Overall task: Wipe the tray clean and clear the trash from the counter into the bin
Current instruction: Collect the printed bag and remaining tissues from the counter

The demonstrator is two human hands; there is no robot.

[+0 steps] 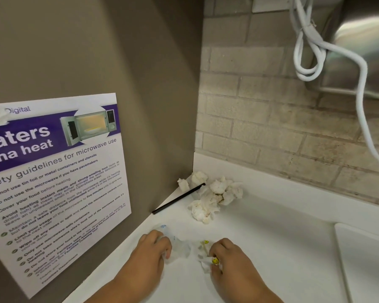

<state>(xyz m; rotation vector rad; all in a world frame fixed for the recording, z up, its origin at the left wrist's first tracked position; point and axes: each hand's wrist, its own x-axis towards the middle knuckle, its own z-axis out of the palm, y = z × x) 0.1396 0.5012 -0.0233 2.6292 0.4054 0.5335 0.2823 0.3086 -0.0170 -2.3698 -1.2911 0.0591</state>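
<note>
Fingers (167,252) of the left hand (154,246) curl round a clear crinkled plastic wrapper (181,248) on the white table (271,232). Those of the right hand (227,252) pinch a crumpled white paper scrap with yellow smiley faces (205,260). Both hands sit low on the table, near each other but apart. Beyond them a thin black straw (177,199) lies along the foot of the grey side wall (140,62), its far end reaching into a heap of crumpled white tissues (216,193) in the corner. At the right edge shows the rounded corner of a white tray (363,259), well apart from the trash. A microwave safety poster (59,182) hangs on the wall.
</note>
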